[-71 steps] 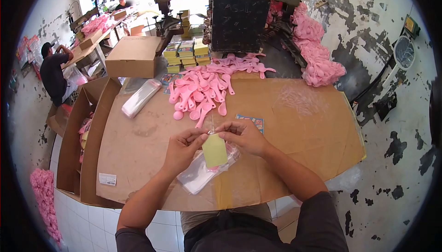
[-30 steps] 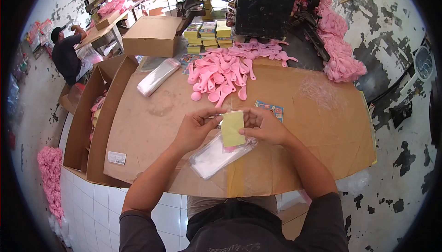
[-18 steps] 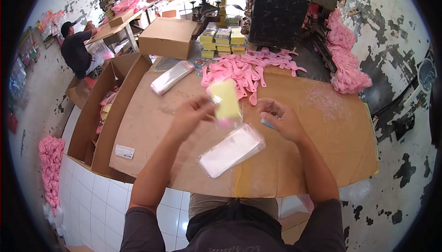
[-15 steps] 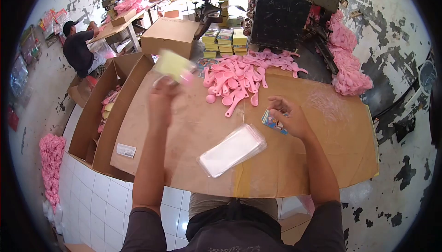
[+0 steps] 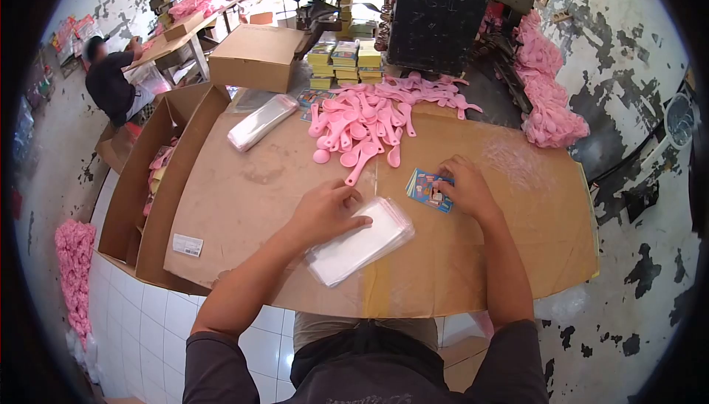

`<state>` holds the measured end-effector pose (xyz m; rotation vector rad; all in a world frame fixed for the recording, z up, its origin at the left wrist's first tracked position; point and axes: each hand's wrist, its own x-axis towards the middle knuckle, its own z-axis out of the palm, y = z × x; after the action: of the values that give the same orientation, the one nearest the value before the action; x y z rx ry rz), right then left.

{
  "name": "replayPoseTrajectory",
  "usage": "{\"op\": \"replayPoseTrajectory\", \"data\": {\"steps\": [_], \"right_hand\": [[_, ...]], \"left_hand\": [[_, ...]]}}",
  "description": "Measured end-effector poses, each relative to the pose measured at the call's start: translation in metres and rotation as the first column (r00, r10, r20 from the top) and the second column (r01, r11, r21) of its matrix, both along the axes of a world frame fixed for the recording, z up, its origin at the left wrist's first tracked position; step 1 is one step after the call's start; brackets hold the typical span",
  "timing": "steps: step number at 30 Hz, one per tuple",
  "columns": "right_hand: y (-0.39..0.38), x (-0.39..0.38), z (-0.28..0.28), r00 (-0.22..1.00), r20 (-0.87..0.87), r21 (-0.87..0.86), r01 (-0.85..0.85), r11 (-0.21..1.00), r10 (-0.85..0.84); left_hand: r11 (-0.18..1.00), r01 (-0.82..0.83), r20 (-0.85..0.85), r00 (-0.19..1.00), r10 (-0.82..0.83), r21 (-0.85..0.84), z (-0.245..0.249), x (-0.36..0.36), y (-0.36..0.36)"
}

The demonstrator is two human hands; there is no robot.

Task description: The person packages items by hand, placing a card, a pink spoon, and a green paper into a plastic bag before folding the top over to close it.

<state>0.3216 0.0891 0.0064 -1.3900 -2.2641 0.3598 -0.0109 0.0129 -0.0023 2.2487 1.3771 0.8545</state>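
My left hand [image 5: 325,213] is over a stack of clear plastic bags [image 5: 362,245], thumb apart from the bent fingers, its fingertips at the stack's upper left edge. Nothing shows in its grasp. My right hand [image 5: 470,188] has its thumb and fingers on the right part of a small fanned stack of blue printed cards [image 5: 428,191], pinching at the top card. Just beyond both hands lies a heap of pink plastic measuring spoons [image 5: 362,120], with one spoon [image 5: 360,164] pointing toward me.
A second bundle of clear bags [image 5: 262,122] lies at the back left. Stacked card packs [image 5: 345,55] stand behind the spoons, near a dark machine [image 5: 432,24]. A long open carton [image 5: 166,182] borders the table's left side. Another person [image 5: 111,83] sits at the far left.
My left hand came down from the back left to the bags; the blurred yellow-and-pink item it held is gone from it. My right hand has lowered onto the cards.
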Motion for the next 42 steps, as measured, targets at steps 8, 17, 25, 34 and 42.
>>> {"op": "replayPoseTrajectory", "data": {"steps": [8,17,25,34,42], "right_hand": [[-0.001,-0.01,0.004,0.9,-0.436,-0.114,-0.044,0.992,-0.011],[-0.028,-0.047,0.006,0.911,-0.3,-0.094,-0.322,0.942,0.282],[-0.034,-0.063,-0.001,0.678,-0.733,-0.121,-0.205,0.971,0.051],[-0.04,-0.064,0.003,0.7,-0.695,-0.041,-0.269,0.962,0.166],[-0.058,-0.083,0.01,0.779,-0.594,-0.123,-0.334,0.935,0.2]], "left_hand": [[0.964,-0.009,0.171,0.984,0.056,-0.266,-0.002,0.004,-0.001],[0.941,0.047,0.66,0.725,0.198,-0.335,-0.027,-0.002,0.015],[0.818,0.298,0.716,0.672,0.186,-0.492,0.009,0.002,0.004],[0.81,0.311,0.699,0.697,0.162,-0.498,0.006,0.009,-0.001],[0.834,0.373,0.637,0.77,-0.033,-0.408,0.005,0.019,-0.012]]}}
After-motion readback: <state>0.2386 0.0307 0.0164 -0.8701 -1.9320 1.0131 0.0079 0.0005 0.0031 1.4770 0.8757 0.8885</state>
